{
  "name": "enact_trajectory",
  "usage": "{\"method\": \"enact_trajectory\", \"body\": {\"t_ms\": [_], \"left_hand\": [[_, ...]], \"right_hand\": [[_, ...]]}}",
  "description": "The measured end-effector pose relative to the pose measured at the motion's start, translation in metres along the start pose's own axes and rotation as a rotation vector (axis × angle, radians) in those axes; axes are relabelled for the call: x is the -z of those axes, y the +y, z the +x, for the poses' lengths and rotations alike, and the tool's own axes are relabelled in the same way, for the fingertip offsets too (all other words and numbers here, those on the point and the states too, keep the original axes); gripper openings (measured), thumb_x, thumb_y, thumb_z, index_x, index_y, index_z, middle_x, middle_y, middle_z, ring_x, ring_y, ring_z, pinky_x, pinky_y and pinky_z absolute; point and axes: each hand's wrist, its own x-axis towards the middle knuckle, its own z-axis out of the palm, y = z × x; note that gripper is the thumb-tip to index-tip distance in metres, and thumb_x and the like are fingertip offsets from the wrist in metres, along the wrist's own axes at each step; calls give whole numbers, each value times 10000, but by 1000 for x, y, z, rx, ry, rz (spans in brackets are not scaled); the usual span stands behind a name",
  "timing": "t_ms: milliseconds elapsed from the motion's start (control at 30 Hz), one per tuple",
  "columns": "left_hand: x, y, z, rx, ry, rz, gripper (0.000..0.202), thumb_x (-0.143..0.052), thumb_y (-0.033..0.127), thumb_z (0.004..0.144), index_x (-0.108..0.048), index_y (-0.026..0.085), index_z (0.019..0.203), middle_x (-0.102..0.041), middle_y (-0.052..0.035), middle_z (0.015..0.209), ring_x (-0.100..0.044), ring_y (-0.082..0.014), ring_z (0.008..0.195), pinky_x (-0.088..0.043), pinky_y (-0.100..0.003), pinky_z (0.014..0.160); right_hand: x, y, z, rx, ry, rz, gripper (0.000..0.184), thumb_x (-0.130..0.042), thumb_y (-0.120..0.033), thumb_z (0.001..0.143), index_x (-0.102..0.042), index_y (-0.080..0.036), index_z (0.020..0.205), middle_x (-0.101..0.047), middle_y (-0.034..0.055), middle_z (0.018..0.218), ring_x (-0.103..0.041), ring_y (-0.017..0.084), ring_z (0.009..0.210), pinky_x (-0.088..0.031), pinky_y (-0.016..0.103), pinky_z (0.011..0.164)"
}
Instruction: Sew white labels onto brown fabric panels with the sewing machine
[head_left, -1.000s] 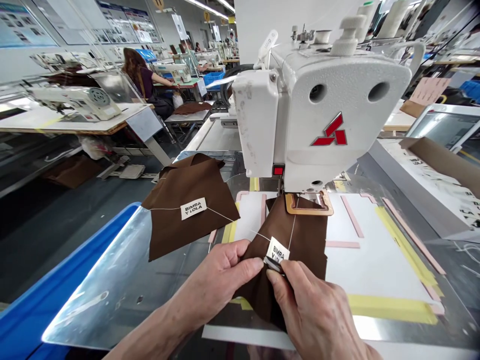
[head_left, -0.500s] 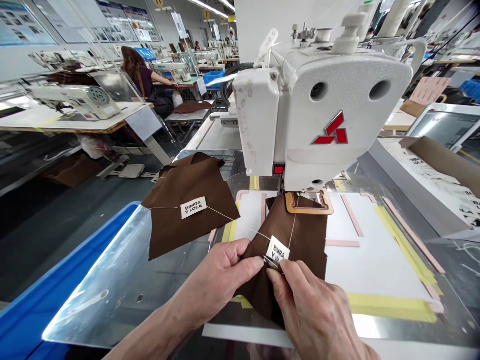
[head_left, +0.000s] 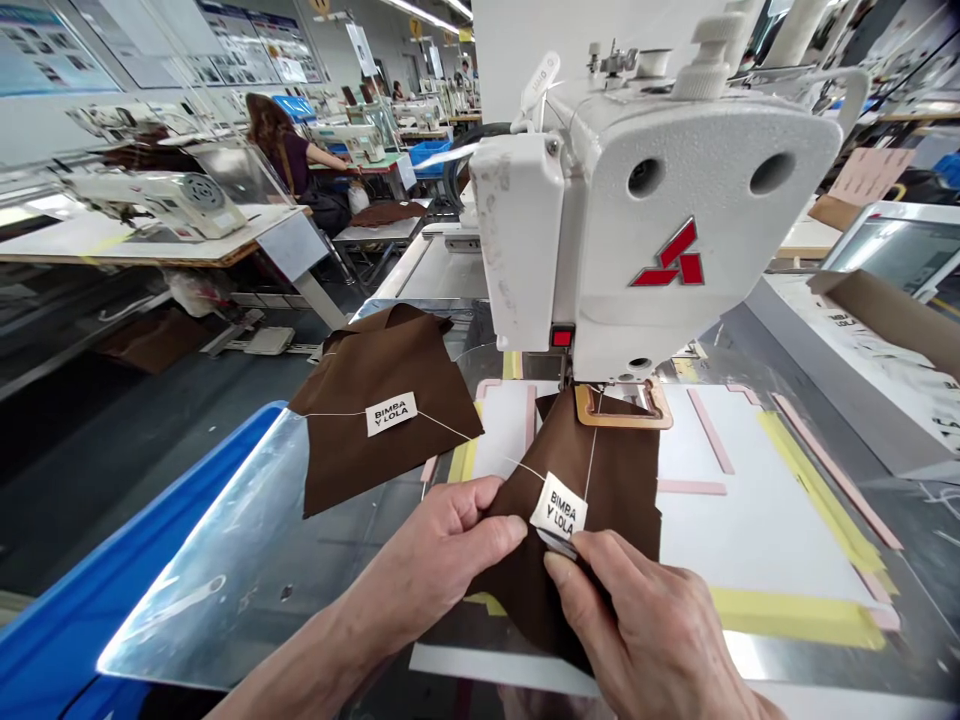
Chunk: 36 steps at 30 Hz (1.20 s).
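My left hand (head_left: 457,545) pinches the left edge of a brown fabric piece (head_left: 624,480), thumb on top. A white label (head_left: 559,507) printed "BIMBA Y LOLA" lies on that fabric, with white threads running from it. Between the thumb and forefinger of my right hand (head_left: 637,610) is a pair of small metal thread snips (head_left: 556,543), most of it hidden by the fingers. The tips of the snips lie at the label's lower edge. Farther up, the fabric passes under the sewing machine's clamp frame (head_left: 625,424).
The white sewing machine head (head_left: 667,200) stands just beyond my hands. Another labelled brown piece (head_left: 375,455) lies to the left on the metal plate (head_left: 225,560). A blue bin (head_left: 90,590) sits below left. A box of labels (head_left: 847,370) is at right.
The snips and my right hand have shifted slightly down and away from the label, showing more of its print. My left hand keeps its hold on the fabric. The view has shifted slightly.
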Motion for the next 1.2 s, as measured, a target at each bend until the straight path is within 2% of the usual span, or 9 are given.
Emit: {"method": "enact_trajectory", "body": {"t_ms": [133, 333, 500, 600, 733, 833, 1000, 1100, 1200], "left_hand": [[0, 0, 0, -16, -4, -29, 194, -690, 324, 948, -652, 138, 905, -651, -9, 823, -570, -130, 727, -494, -230, 685], [0, 3, -1, -45, -38, -83, 150, -669, 296, 977, -699, 159, 1030, -735, -35, 929, -675, -176, 832, -549, -265, 767], [-2, 6, -2, -86, -24, -75, 144, -673, 283, 983, -720, 168, 1058, -728, -6, 897, -663, -156, 830, -533, -235, 771], [-6, 6, -2, -104, 39, -18, 121, -686, 279, 966, -710, 161, 982, -701, 11, 852, -623, -136, 769, -522, -229, 750], [-12, 3, -3, -81, 106, 28, 118, -681, 283, 970, -709, 174, 1007, -703, 10, 858, -629, -151, 801, -520, -230, 740], [-16, 4, -6, -101, 97, 7, 221, -657, 296, 997, -726, 213, 1190, -735, -4, 935, -674, -187, 895, -548, -264, 808], [-22, 10, -6, -160, -39, -27, 416, -642, 316, 1040, -633, 271, 1453, -750, -53, 1186, -684, -259, 1158, -547, -375, 1043], [-24, 10, 1, -189, -36, -42, 408, -643, 347, 1054, -641, 291, 1458, -731, -55, 1281, -651, -261, 1249, -505, -380, 1124], [-28, 12, 7, -205, -16, -24, 361, -629, 371, 1059, -689, 291, 1406, -734, -48, 1291, -652, -262, 1250, -491, -373, 1146]], "right_hand": [[1, 0, -1, -35, -10, 6, 229, -497, -345, 1110, -621, -245, 945, -622, -53, 689, -560, 118, 456, -385, 259, 461], [5, 1, -2, -79, -24, -5, 232, -551, -476, 1078, -620, -255, 1094, -688, -55, 680, -612, 129, 427, -437, 240, 436], [2, -2, -6, 9, -14, -30, 299, -539, -529, 1071, -569, -272, 1220, -733, -61, 730, -669, 148, 461, -475, 263, 456], [-3, -6, -7, 71, 8, -60, 469, -548, -549, 1047, -521, -212, 1373, -747, -27, 751, -715, 185, 524, -503, 285, 463], [-5, -3, -5, 187, -1, -121, 707, -635, -405, 999, -344, -111, 1572, -802, 36, 888, -765, 219, 613, -566, 299, 510], [-4, 2, -4, 207, -36, -118, 621, -608, -263, 980, -389, -129, 1545, -801, 61, 957, -774, 220, 675, -579, 296, 543], [4, 4, -4, -22, -71, 187, 412, -543, -208, 938, -636, -219, 1339, -732, 23, 892, -725, 179, 679, -561, 261, 601], [10, 0, -3, -176, -17, 396, 232, -575, -325, 1020, -742, -238, 1155, -640, 6, 784, -643, 151, 623, -525, 226, 553], [17, -3, -2, -298, 123, 511, 275, -590, -423, 1053, -773, -228, 1117, -631, 13, 769, -622, 156, 663, -527, 221, 588]]}}
